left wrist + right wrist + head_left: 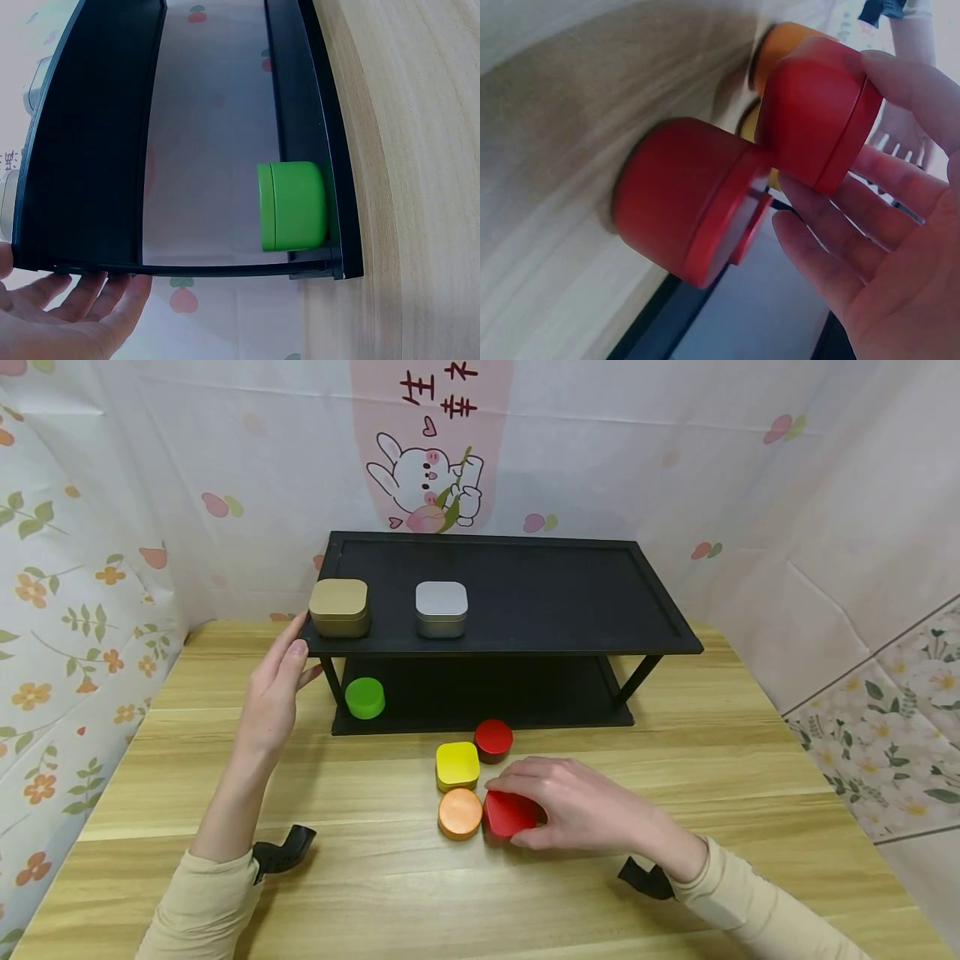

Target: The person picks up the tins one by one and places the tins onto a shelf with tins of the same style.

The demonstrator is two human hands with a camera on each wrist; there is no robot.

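My right hand (566, 806) pinches a red rounded-square tin (507, 812) by its lid, between thumb and fingers. Close to that tin stand an orange round tin (460, 814), a yellow square tin (457, 765) and a red round tin (493, 741). In the right wrist view, the held tin (814, 112) is near the red round tin (682, 199). My left hand (272, 693) grips the left front corner of a black two-tier shelf (525, 602), thumb at the top panel and fingers along its side. A green tin (294, 206) sits on the lower tier's left end.
On the upper tier stand a gold square tin (340, 608) at the left and a silver square tin (441, 609) to its right. The shelf stands on a wooden table (360, 877) before a patterned cloth backdrop (585, 452). Black straps (281, 852) sit at both wrists.
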